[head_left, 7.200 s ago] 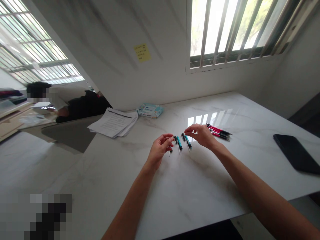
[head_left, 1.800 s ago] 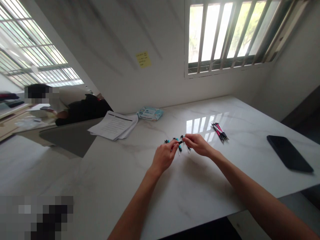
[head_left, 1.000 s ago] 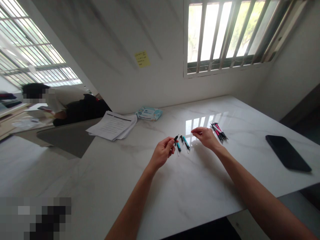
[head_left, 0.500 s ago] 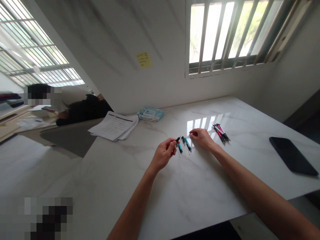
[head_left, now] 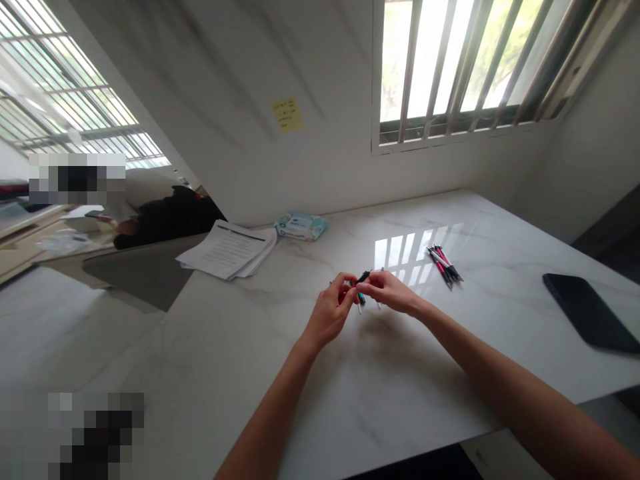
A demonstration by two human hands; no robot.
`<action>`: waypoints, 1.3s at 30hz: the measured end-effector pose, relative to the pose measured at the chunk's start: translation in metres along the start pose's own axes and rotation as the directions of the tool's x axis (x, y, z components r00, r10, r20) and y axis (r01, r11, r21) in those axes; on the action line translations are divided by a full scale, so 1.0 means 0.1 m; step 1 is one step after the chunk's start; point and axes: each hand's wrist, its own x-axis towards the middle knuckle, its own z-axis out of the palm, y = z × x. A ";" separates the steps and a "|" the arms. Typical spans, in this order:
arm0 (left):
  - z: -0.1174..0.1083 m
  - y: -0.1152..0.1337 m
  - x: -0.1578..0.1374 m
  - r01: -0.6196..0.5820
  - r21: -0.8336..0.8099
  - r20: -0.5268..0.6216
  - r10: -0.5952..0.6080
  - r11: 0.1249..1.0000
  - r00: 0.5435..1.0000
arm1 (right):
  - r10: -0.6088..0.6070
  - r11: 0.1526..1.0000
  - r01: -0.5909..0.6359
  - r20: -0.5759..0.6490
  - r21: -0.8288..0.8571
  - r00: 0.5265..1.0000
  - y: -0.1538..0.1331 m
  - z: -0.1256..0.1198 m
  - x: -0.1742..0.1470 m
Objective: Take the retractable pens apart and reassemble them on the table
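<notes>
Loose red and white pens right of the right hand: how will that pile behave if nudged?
The pen pile would probably spread rather than shift as one: the pens lie crossed, with no band visible. Some may slide or roll, since they're slender and the tabletop looks glossy enough to mirror the window. Each is likely stiff, judging by the straight barrels.

A small black pen part (head_left: 364,277) was held aslant; near it, a teal-and-black pen piece (head_left: 361,299) and slim white rods (head_left: 359,309) were partly hidden.

Short black plastic pen piece (head_left: 363,277) partly covered by bare left hand (head_left: 331,308), bare right hand (head_left: 393,292). Just below it, slim teal-and-black pen (head_left: 362,299), mostly hidden.
</notes>
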 end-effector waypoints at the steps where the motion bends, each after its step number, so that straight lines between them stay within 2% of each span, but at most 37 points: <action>1: 0.01 0.02 -0.01 -0.021 0.044 0.013 0.021 0.999 1.000 | 0.003 1.000 -0.003 -0.024 0.002 1.000 0.00 0.05 0.00; 5: 0.03 0.06 -0.03 -0.048 0.198 0.007 0.047 0.979 0.999 | -0.025 0.998 0.034 -0.166 0.055 0.986 0.00 0.16 0.01; 9: 0.04 0.04 -0.02 -0.041 0.221 0.032 0.035 0.974 0.999 | -0.068 0.990 0.090 -0.192 0.107 0.979 -0.03 0.18 0.00; 15: 0.01 0.06 -0.02 -0.026 0.147 0.084 0.014 0.989 0.996 | -0.125 0.988 0.139 -0.168 0.070 0.978 -0.10 0.17 -0.02; 23: -0.02 0.03 0.01 0.010 -0.006 0.138 -0.009 1.000 0.990 | -0.190 0.976 0.195 -0.063 0.092 0.980 -0.17 0.11 -0.05; 29: 0.00 -0.06 0.03 0.040 -0.065 0.091 -0.034 0.997 0.995 | -0.165 0.982 0.174 -0.124 0.067 0.979 -0.20 0.08 -0.06; 33: 0.04 -0.07 0.02 0.061 -0.120 0.120 -0.047 0.991 0.992 | -0.150 0.987 0.159 -0.191 0.030 0.970 -0.20 0.05 -0.06; 35: 0.06 -0.08 0.02 0.083 -0.189 0.125 -0.059 0.979 0.990 | -0.159 0.986 0.167 -0.182 0.028 0.970 -0.21 0.02 -0.06; 39: 0.07 -0.09 0.04 0.122 -0.325 0.139 -0.080 0.938 0.987 | -0.165 0.971 0.182 -0.116 0.155 0.979 -0.22 -0.01 -0.06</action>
